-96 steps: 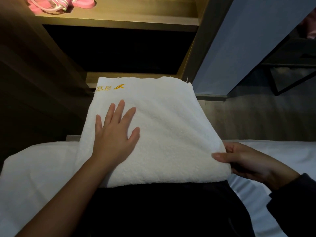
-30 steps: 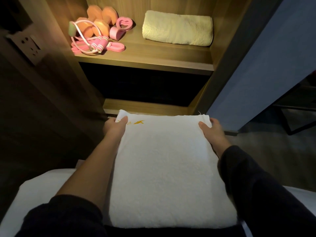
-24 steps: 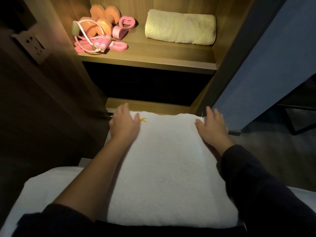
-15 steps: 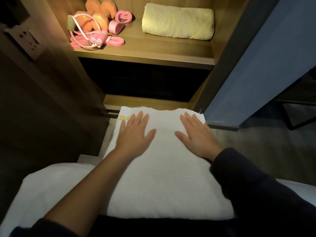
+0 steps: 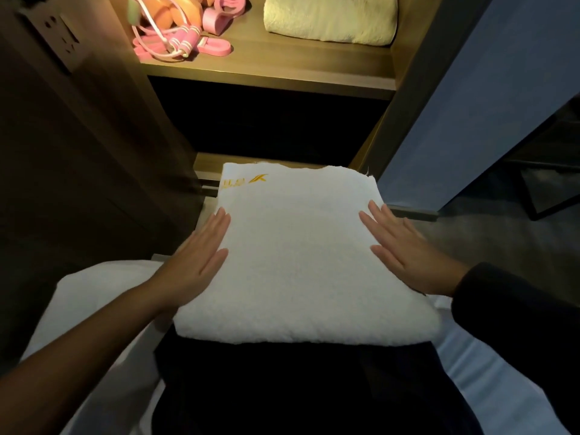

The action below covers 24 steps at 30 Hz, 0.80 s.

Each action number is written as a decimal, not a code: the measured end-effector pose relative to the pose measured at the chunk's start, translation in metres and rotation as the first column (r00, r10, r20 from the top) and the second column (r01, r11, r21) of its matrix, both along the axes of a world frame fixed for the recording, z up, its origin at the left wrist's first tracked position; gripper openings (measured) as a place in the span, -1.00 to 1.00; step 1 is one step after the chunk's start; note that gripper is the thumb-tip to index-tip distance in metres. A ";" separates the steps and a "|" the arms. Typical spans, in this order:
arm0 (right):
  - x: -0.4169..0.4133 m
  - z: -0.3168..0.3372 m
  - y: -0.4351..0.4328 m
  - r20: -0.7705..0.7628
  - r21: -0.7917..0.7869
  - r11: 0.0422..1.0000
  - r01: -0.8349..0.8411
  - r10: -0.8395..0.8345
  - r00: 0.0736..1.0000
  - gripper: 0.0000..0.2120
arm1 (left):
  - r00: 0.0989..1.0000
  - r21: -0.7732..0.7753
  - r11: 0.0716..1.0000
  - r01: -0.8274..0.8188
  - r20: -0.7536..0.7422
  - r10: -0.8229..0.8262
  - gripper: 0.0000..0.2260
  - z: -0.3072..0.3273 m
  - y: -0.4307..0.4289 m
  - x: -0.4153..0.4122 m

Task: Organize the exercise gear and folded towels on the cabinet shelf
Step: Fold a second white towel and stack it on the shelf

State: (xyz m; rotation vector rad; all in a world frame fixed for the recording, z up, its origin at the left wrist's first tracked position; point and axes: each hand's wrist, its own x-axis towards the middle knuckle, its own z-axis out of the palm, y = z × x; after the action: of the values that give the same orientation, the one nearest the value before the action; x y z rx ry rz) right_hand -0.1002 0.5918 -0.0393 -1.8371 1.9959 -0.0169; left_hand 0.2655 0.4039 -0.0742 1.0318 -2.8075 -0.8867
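A folded white towel [image 5: 298, 255] with a yellow logo at its far left corner lies on my lap. My left hand [image 5: 201, 259] rests flat against its left edge, fingers straight. On the right edge my right hand [image 5: 405, 252] lies flat too. Above, the lit cabinet shelf [image 5: 282, 67] carries a folded cream towel [image 5: 329, 18] on the right. On its left sits a heap of pink and orange exercise gear [image 5: 175, 29], with a skipping rope among it.
A dark compartment [image 5: 266, 127] opens below the lit shelf, with a lower wooden ledge [image 5: 219, 163] behind the towel. A wall socket [image 5: 59, 36] sits on the dark panel at left. A blue-grey door [image 5: 470, 105] stands right. White bedding [image 5: 94, 296] lies under me.
Both hands have slid outward from the towel's top to its left and right edges. The view has dropped a little, so the shelf sits higher in frame.
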 end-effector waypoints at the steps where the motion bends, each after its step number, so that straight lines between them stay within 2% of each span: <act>1: -0.001 0.001 0.008 0.020 -0.005 1.000 -0.013 0.013 1.000 -0.43 | 1.000 0.012 1.000 0.022 -0.002 -0.022 -0.42 0.000 0.004 0.007; 6: -0.003 0.013 0.044 0.023 -0.077 0.993 -0.092 0.094 0.995 -0.50 | 0.997 -0.044 0.999 0.012 -0.071 -0.015 -0.50 0.013 0.018 0.028; 9: 0.003 0.025 0.063 0.108 -0.168 0.981 -0.097 0.116 0.987 -0.53 | 0.988 -0.104 0.995 -0.010 -0.152 -0.006 -0.54 0.032 0.029 0.032; 12: 0.018 0.037 0.082 0.176 -0.213 0.970 -0.120 0.159 0.971 -0.40 | 0.976 -0.129 0.982 0.139 -0.148 -0.158 -0.45 0.048 0.048 0.036; 15: 0.032 0.037 0.097 0.054 -0.212 0.948 -0.239 0.256 0.965 -0.26 | 0.953 -0.213 0.934 0.287 -0.034 -0.301 -0.31 0.055 0.059 0.039; 20: 0.059 0.042 0.090 -0.202 -0.203 0.944 -0.260 0.220 0.954 -0.11 | 0.945 -0.387 0.862 0.328 0.146 -0.294 -0.13 0.061 0.084 0.017; 22: 0.074 0.039 0.082 -0.263 -0.185 0.946 -0.266 0.213 0.941 -0.15 | 0.954 -0.424 0.858 0.290 0.200 -0.223 -0.09 0.060 0.097 0.004; 24: 0.086 0.034 0.075 -0.273 -0.141 0.957 -0.254 0.209 0.939 -0.31 | 0.965 -0.463 0.849 0.254 0.182 -0.189 -0.13 0.061 0.103 -0.003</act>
State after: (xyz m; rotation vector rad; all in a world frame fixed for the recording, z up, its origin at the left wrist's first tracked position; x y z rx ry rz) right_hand -0.0147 0.6665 -0.0052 -2.2812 1.9803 0.1257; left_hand 0.2626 0.5066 -0.0131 0.7192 -3.0532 -0.0890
